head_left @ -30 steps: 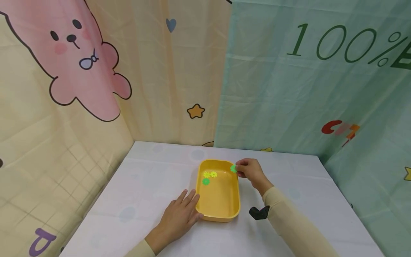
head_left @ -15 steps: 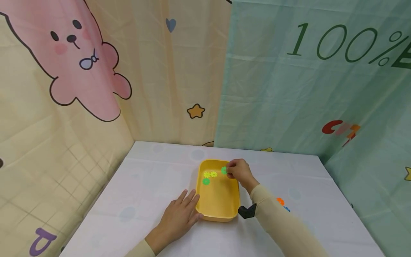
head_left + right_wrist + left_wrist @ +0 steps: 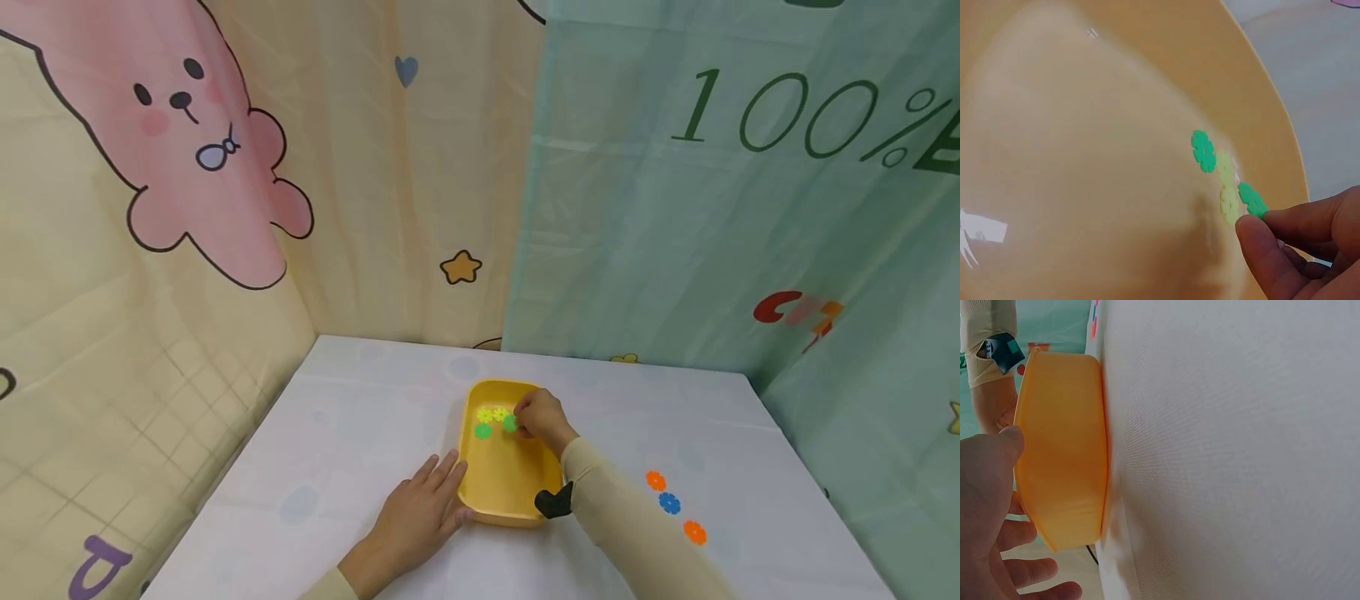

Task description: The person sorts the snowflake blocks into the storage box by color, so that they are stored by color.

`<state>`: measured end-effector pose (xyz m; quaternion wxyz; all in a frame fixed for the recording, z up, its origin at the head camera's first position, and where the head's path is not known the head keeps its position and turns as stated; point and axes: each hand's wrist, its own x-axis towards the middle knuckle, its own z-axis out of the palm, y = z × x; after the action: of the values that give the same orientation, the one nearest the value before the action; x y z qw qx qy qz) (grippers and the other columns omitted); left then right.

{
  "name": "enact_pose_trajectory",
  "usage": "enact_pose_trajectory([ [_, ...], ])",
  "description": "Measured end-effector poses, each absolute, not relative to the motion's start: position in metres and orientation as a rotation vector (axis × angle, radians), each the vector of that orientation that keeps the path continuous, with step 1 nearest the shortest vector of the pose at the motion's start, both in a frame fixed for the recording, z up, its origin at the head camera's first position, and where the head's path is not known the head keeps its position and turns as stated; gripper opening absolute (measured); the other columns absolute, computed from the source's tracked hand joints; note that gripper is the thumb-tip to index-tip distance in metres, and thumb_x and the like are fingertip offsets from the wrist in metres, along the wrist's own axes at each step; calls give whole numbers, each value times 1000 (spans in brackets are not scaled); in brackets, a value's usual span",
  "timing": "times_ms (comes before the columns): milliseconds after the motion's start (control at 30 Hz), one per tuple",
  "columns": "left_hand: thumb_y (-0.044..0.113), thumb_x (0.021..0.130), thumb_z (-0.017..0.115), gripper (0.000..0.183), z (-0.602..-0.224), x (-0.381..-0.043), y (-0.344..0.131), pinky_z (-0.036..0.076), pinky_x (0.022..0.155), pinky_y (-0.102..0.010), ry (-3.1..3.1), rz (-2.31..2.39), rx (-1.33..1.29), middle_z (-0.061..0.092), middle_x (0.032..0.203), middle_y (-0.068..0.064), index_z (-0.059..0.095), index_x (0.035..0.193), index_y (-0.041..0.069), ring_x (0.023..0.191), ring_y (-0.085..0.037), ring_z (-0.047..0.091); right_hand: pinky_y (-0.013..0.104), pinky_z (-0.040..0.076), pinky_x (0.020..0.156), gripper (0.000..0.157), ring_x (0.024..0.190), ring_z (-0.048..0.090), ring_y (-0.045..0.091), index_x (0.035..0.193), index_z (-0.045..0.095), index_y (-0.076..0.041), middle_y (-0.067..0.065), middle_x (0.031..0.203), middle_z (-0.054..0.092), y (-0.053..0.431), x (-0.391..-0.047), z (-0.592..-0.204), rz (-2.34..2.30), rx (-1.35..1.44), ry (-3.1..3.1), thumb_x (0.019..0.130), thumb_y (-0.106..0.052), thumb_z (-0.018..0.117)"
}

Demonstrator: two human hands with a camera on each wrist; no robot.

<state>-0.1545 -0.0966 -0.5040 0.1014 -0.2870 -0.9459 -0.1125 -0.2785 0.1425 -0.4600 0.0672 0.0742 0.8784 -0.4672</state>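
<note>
My right hand (image 3: 544,422) reaches into the yellow plastic tray (image 3: 498,496) and pinches a green snowflake disc (image 3: 1251,200) between thumb and forefinger, close over the tray floor. Two yellow snowflake discs (image 3: 1229,204) lie just beside it, and another green disc (image 3: 483,431) lies near them in the tray's far left part. My left hand (image 3: 417,510) rests against the tray's near left side with its fingers extended. In the left wrist view its thumb (image 3: 1012,442) touches the tray's rim, and the other fingers spread along the wall.
To the right of the tray, two orange discs (image 3: 695,532) and a blue disc (image 3: 670,502) lie in a row on the white tabletop (image 3: 360,417). Printed curtains (image 3: 637,233) hang behind and beside the table. A black strap piece (image 3: 555,501) sticks out at my right wrist.
My right hand has carried the green disc from the tray's right rim leftward and inward, beside the yellow discs. The loose discs on the right came into view. My left hand stays at the tray.
</note>
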Motion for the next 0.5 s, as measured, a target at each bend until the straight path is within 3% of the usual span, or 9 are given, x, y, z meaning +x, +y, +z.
enact_pose_trajectory([
  [267,59,102,48,69,-505,-152,-97,56,88,-50,-2794,-322,-851,45,158,-10,50,151,11,140,-36,48,29,60,63,6,63,64,19,95,73,6,11,86,67,134,-288,-467,-1247,237,2659,91,4,68],
  [500,60,102,46,69,-505,-153,-99,56,89,-49,-2812,-330,-843,44,159,-9,49,152,12,136,-35,53,29,59,60,7,57,64,19,83,71,2,10,77,63,126,-294,-473,-1165,344,2657,88,6,68],
])
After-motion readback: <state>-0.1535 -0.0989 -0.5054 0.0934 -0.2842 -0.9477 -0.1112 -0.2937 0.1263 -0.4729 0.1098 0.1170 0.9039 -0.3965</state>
